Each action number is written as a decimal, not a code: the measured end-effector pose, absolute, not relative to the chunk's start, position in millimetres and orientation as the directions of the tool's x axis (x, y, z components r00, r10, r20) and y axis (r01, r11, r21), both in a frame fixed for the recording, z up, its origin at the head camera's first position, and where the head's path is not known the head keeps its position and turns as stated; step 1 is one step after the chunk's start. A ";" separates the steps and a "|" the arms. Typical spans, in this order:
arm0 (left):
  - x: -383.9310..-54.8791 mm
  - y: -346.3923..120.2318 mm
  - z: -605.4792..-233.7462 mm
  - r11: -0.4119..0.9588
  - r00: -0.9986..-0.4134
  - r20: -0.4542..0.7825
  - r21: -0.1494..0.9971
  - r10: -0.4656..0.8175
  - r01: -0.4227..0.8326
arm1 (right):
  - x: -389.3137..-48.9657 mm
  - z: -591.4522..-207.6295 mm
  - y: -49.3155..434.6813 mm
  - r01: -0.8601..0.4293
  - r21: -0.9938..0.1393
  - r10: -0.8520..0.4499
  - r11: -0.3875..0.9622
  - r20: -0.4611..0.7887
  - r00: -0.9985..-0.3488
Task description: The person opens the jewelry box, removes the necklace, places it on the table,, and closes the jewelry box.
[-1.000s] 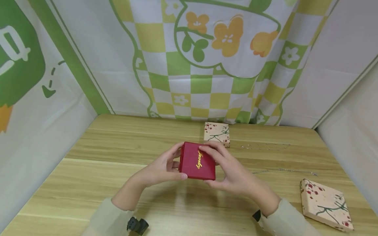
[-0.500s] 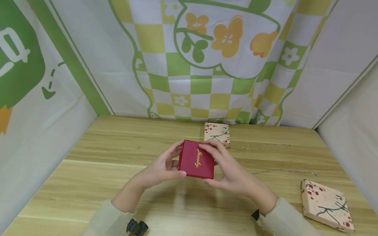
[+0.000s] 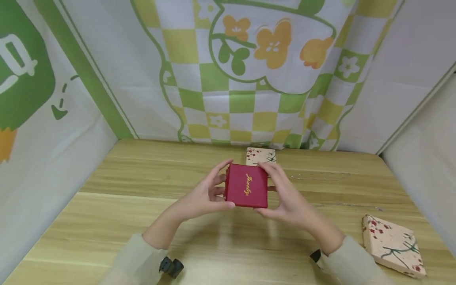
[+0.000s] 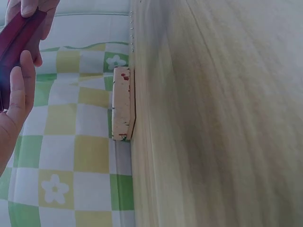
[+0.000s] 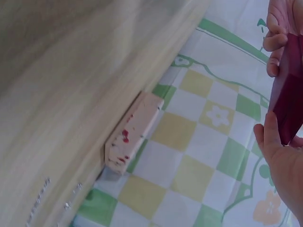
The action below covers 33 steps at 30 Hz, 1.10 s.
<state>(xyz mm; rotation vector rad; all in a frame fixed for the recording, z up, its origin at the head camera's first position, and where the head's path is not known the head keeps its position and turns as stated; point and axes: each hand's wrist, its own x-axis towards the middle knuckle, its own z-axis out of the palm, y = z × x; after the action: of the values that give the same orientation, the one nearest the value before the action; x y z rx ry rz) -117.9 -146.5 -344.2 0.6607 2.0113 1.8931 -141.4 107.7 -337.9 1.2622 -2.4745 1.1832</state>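
A red jewelry box with gold lettering on its top is held above the table between both hands. My left hand grips its left side, with the thumb at the near corner and the fingers behind. On the opposite side my right hand holds it by the near and far right corners. The left wrist view shows part of the red box with fingers around it. In the right wrist view the box appears at the right edge, fingers on its sides. The box's underside is hidden in the head view.
Behind the hands lies a small cream floral box, partly covered by the red box and right hand. A larger floral box sits at the right. Two thin silver chains lie on the wooden table. A patterned curtain hangs behind.
Both hands have moved the red box slightly to the right and away from me. The right index finger has shifted from the box's top to its far right corner.
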 end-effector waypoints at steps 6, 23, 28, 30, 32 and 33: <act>-130.7 -135.4 -341.2 0.015 -0.816 0.141 0.984 0.560 0.180 | -145.1 -329.0 117.5 -0.746 -0.521 -0.654 0.416 0.399 -0.643; -168.7 -112.6 -348.7 0.790 -0.887 0.069 0.426 0.457 0.441 | -180.3 -350.4 132.3 -0.585 -0.625 -0.644 0.516 0.167 -0.746; -177.5 -110.1 -358.7 0.815 -0.876 -0.031 0.385 0.481 0.433 | -190.9 -364.5 128.5 -0.539 -0.631 -0.659 0.558 0.058 -0.750; -181.1 -108.6 -363.0 0.818 -0.870 -0.073 0.386 0.487 0.426 | -194.3 -369.6 127.8 -0.535 -0.612 -0.660 0.582 0.028 -0.751; -184.7 -106.6 -367.3 0.813 -0.863 -0.101 0.405 0.494 0.418 | -197.7 -374.0 127.9 -0.540 -0.587 -0.662 0.603 0.010 -0.749; -186.3 -105.5 -369.1 0.812 -0.862 -0.108 0.409 0.495 0.415 | -199.2 -375.7 128.1 -0.544 -0.576 -0.662 0.610 0.006 -0.749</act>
<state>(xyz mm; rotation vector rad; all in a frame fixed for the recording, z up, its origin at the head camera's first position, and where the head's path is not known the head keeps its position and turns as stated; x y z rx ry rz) -186.3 -105.5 -369.1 0.7086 2.7878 0.5586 -199.2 128.1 -375.7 1.1402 -3.0026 0.9546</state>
